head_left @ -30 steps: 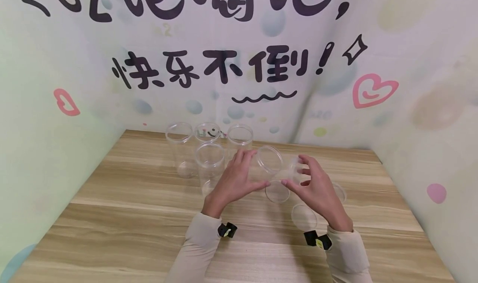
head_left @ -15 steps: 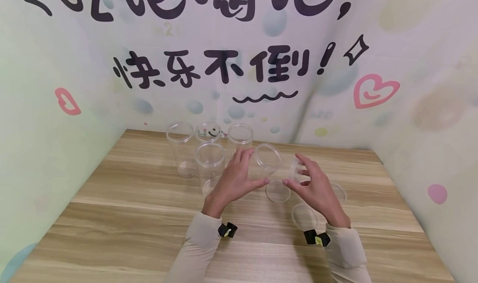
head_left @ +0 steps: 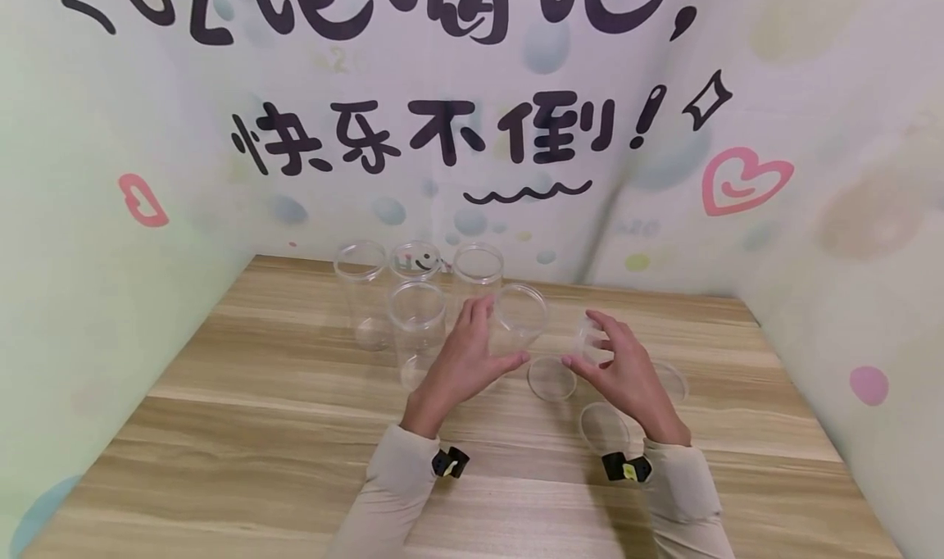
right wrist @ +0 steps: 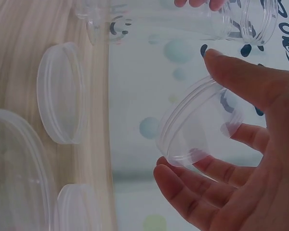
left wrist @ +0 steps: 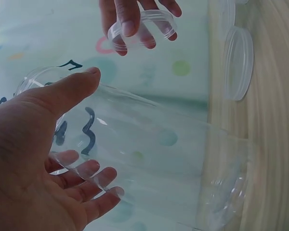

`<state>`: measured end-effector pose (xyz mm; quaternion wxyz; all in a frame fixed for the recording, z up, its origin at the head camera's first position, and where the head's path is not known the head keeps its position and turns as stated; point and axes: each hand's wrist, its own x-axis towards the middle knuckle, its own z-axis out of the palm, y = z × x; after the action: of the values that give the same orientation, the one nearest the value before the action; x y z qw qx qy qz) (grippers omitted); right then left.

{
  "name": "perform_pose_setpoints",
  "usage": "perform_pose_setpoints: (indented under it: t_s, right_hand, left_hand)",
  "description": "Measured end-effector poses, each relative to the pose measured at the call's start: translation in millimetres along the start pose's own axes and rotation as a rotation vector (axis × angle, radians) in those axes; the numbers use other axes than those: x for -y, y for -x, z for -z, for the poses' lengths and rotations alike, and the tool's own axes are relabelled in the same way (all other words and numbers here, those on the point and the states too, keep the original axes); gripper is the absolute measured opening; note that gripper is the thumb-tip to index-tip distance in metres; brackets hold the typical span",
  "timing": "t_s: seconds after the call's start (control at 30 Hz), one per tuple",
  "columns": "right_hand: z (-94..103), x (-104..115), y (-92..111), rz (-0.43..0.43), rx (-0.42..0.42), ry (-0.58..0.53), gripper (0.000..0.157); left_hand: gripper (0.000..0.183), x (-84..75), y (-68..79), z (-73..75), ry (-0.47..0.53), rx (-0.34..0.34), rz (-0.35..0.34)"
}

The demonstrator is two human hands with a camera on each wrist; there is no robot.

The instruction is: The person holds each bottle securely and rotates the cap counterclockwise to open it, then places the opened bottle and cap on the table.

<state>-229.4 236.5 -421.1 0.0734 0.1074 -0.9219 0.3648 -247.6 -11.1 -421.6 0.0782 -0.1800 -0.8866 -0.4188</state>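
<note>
My left hand (head_left: 465, 358) grips a clear plastic jar (left wrist: 159, 130), its thumb on one side and its fingers curled round the other. The jar's open rim (head_left: 519, 288) faces up in the head view. In my right hand (head_left: 627, 374) a clear round lid (right wrist: 190, 122) is pinched between thumb and fingers. A gap separates this lid from the jar. Below the hands, one loose lid (head_left: 551, 379) lies on the table, a second lid (head_left: 605, 428) sits nearer the front, and a third lid (head_left: 671, 380) is partly hidden behind the right hand.
Several open clear jars (head_left: 416, 329) stand upright in a group left of the held jar, near the back of the wooden table (head_left: 258, 428). Behind them rises a printed wall sheet (head_left: 369, 206) with dark lettering.
The held jar has shifted slightly left, and the gap between it and the lid has widened. Both hands keep their holds. The loose lids and standing jars stay put.
</note>
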Motion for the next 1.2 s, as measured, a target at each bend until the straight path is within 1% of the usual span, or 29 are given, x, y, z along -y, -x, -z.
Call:
perform_pose_setpoints:
  t_s: [0.1, 0.33, 0.57, 0.8, 0.97, 1.1, 1.2]
  right_hand:
    - [-1.3, -2.9, -0.9, -0.001, 0.002, 0.003, 0.078]
    - [-3.3, -8.0, -2.0, -0.018, 0.019, 0.012, 0.078]
    - [-5.5, -11.0, -2.8, -0.053, 0.047, 0.045, 0.080]
    - [-6.8, -14.8, -10.2, -0.051, 0.053, 0.056, 0.079]
    - [-8.3, -18.1, -16.4, -0.072, 0.063, 0.060, 0.080]
    - [-9.9, -20.0, -20.5, -0.079, 0.071, 0.066, 0.081]
    - [-10.6, -21.3, -22.6, -0.086, 0.072, 0.061, 0.081]
  left_hand:
    - [0.095, -1.0, 1.3, -2.0, 0.007, -0.003, 0.018]
    - [0.091, -0.9, 2.6, -5.1, 0.007, -0.044, 0.014]
    - [0.090, -0.9, 3.3, -6.7, 0.043, -0.050, 0.015]
    - [0.093, 4.3, 3.9, -8.3, 0.050, -0.067, 0.040]
    - [0.093, 9.3, 4.9, -7.1, 0.074, -0.078, 0.066]
    - [0.094, 11.6, 5.3, -6.1, 0.098, -0.068, 0.095]
    - [0.094, 12.0, 5.7, -6.1, 0.111, -0.060, 0.105]
